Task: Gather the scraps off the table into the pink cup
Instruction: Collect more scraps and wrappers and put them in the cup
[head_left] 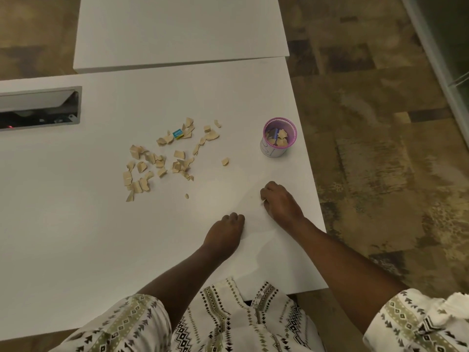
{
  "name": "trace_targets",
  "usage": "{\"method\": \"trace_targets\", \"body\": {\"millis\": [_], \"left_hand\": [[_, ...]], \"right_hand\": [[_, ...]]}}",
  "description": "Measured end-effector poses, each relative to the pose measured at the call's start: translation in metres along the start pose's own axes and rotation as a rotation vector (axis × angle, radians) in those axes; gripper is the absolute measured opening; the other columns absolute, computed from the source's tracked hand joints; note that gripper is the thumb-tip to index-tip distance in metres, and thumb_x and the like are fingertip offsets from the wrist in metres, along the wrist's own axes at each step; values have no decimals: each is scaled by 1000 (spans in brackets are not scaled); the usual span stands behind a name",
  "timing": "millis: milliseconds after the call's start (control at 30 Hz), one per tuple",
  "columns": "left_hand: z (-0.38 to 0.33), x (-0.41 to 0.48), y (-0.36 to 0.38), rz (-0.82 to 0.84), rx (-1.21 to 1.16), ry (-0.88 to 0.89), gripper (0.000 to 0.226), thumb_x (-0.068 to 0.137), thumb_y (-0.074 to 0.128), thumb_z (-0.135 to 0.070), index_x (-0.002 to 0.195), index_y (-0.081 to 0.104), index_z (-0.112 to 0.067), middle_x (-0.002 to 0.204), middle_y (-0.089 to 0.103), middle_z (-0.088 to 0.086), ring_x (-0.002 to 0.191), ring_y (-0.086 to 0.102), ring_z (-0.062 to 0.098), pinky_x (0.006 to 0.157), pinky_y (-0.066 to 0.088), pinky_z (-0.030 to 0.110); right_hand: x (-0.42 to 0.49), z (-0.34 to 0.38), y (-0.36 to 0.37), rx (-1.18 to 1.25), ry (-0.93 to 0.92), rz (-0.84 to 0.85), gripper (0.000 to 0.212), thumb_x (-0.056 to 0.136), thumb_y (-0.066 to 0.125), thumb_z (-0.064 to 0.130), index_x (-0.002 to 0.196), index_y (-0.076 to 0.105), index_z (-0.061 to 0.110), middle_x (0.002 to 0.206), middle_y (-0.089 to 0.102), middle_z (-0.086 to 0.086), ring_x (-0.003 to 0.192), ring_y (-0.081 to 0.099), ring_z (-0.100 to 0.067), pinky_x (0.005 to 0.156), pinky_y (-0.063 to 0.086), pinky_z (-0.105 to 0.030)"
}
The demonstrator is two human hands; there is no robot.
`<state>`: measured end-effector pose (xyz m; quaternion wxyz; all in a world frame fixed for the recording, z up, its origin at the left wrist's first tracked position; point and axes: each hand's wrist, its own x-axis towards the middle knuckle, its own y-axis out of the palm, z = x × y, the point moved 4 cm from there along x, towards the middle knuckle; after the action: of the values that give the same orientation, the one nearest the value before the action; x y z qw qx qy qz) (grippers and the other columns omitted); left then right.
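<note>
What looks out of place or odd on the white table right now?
One small teal and yellow block sits among the torn beige paper scraps strewn mid-table, the only piece unlike the rest. The pink mesh cup stands upright near the right edge, already holding some scraps. An open recessed hatch shows at far left. Nothing looks spilled or damaged.

A white surface (101, 237) fills most of the view under dim, warm light, with a second white table (177, 29) butted against its far edge, a rectangular cable hatch (40, 107) set into its left side, and mottled brown patchwork carpet (380, 123) around it.
</note>
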<state>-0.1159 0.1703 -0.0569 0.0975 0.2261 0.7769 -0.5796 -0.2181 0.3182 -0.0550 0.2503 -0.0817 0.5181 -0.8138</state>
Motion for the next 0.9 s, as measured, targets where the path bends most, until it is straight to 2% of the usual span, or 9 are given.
{"method": "trace_targets", "body": {"millis": [200,333,400,500,567,600,733,833,900], "left_hand": [[17,23,-15,-2,33,-48,16,97,41,-11,109,50,-8,104,59,13,88,61,31,66,44,38],[26,38,-25,-3,-52,-128,14,94,43,-12,105,52,-8,101,60,12,89,62,33,65,36,35],[34,48,-27,-5,-203,-220,8,90,48,-15,93,52,-9,92,61,11,84,61,32,62,35,32],[52,61,-35,-5,-506,-383,18,86,62,-26,79,55,-11,82,62,6,78,58,26,58,36,28],[63,69,-47,-19,-660,-471,19,84,68,-29,78,58,-14,83,63,3,78,60,25,62,45,29],[66,74,-54,-28,-723,-492,20,83,69,-31,80,60,-14,85,65,5,78,62,27,66,51,35],[53,107,-103,-114,-839,-413,27,79,66,-44,89,64,-19,89,71,10,83,68,33,71,57,44],[28,140,-151,-212,-851,-327,21,81,69,-35,85,63,-15,81,69,5,78,67,31,67,55,39],[9,159,-180,-256,-778,-265,12,82,69,-25,83,63,-15,78,65,1,76,61,25,62,45,30]], "right_hand": [[10,-5,-1,-44,12,27,20,71,55,-10,78,56,8,82,53,-8,74,48,-27,55,47,-42],[22,-9,-7,-10,20,1,19,71,57,-11,77,57,7,80,54,-10,71,51,-29,54,46,-40],[32,-17,-12,71,120,-50,16,73,60,-9,76,60,6,79,56,-10,70,54,-28,56,46,-34],[42,-29,-25,360,444,-183,7,79,66,0,76,67,6,79,67,-7,72,59,-18,59,39,-12],[43,-34,-33,587,630,-230,6,82,70,9,77,69,11,79,72,0,74,62,-14,64,44,-18],[43,-35,-39,692,691,-249,6,83,71,12,77,70,13,78,73,2,74,64,-13,67,48,-23],[57,-30,-76,959,687,-329,13,84,72,10,73,67,16,71,70,1,71,67,-12,71,51,-28],[79,-27,-107,906,644,-393,10,84,73,11,75,68,13,76,70,-6,72,63,-15,68,51,-28],[94,-28,-125,790,590,-407,4,84,73,13,81,71,10,81,73,-9,72,65,-15,68,53,-29]]}}
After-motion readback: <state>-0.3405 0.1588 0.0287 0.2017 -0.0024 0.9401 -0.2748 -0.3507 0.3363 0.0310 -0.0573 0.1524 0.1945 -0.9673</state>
